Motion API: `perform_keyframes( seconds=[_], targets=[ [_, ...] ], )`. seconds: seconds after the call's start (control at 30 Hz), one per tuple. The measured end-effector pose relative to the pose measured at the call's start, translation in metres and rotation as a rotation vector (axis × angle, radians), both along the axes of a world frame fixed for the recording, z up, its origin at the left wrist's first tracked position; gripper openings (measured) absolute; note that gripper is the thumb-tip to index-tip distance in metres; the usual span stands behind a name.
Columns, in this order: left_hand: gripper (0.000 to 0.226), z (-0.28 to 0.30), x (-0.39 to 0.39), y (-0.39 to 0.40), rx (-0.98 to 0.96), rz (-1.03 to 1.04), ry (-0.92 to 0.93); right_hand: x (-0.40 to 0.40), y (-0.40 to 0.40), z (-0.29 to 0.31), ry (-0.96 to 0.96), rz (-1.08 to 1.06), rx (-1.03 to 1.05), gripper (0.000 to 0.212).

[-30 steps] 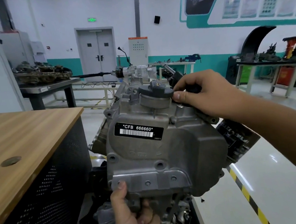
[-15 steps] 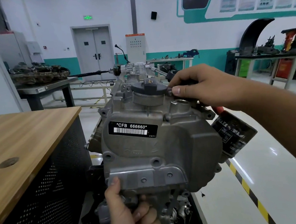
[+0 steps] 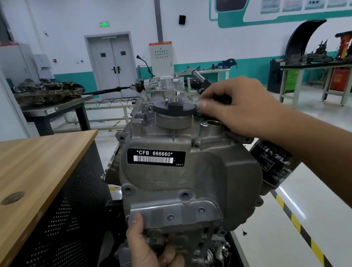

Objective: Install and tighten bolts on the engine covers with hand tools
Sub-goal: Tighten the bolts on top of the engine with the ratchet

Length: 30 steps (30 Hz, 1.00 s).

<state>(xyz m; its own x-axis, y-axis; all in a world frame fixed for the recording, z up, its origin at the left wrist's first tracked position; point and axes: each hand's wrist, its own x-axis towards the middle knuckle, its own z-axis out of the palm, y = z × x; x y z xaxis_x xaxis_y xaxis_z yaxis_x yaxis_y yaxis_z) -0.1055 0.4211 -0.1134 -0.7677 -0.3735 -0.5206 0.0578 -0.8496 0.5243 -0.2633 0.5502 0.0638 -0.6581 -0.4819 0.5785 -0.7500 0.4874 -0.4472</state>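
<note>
Right now we have the engine cover (image 3: 187, 175), the grey cast housing with the CFB 666660 label (image 3: 156, 156), standing upright in front of us beside the wooden workbench (image 3: 30, 169), and we are steadying it from both ends. Our left hand (image 3: 147, 250) grips the lower edge of the casting, thumb laid up against its face and fingers curled underneath. Our right hand (image 3: 234, 106) reaches over the top, just behind the black oil filler cap (image 3: 175, 108), with its fingers closed on a small dark part; what that part is we cannot tell, as the hand hides most of it. We judge this to be the seating stage, before any tool work: no wrench shows in either hand. Several bolt holes on the cover look unfilled. Next we would need the top part settled, then a bolt started by hand, square to its hole.
</note>
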Motion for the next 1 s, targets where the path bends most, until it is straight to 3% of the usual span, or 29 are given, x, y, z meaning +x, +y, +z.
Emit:
perform_keyframes(
  seconds=[0.13, 0.23, 0.3, 0.43, 0.57, 0.67, 0.8, 1.0],
  targets=[
    [0.087, -0.001, 0.009, 0.000, -0.229, 0.166, -0.103, 0.032, 0.038, 0.005, 0.094, -0.097, -0.154, 0.038],
    [0.100, 0.001, 0.020, 0.002, -0.334, 0.228, -0.119, 0.080, 0.062, -0.009, 0.169, -0.153, -0.120, 0.034],
    [0.101, 0.004, 0.024, 0.005, -0.303, 0.268, -0.085, 0.110, 0.066, -0.024, 0.187, -0.173, -0.042, 0.031],
    [0.076, 0.006, 0.027, 0.010, -0.149, 0.297, -0.002, 0.132, 0.069, -0.034, 0.197, -0.217, -0.021, 0.031],
    [0.043, 0.005, 0.030, -0.003, -0.114, 0.276, 0.026, 0.141, 0.069, -0.031, 0.175, -0.186, -0.015, 0.030],
    [0.035, -0.003, 0.032, -0.008, -0.245, 0.420, 0.002, 0.142, 0.064, -0.025, 0.214, -0.269, 0.040, 0.032],
    [0.005, -0.008, 0.034, -0.007, -0.460, 0.577, 0.064, 0.150, 0.062, -0.021, 0.157, -0.289, 0.062, 0.032],
    [0.017, -0.015, 0.029, -0.006, -0.560, 0.649, 0.108, 0.157, 0.056, -0.014, 0.224, -0.342, 0.223, 0.037]
  ],
)
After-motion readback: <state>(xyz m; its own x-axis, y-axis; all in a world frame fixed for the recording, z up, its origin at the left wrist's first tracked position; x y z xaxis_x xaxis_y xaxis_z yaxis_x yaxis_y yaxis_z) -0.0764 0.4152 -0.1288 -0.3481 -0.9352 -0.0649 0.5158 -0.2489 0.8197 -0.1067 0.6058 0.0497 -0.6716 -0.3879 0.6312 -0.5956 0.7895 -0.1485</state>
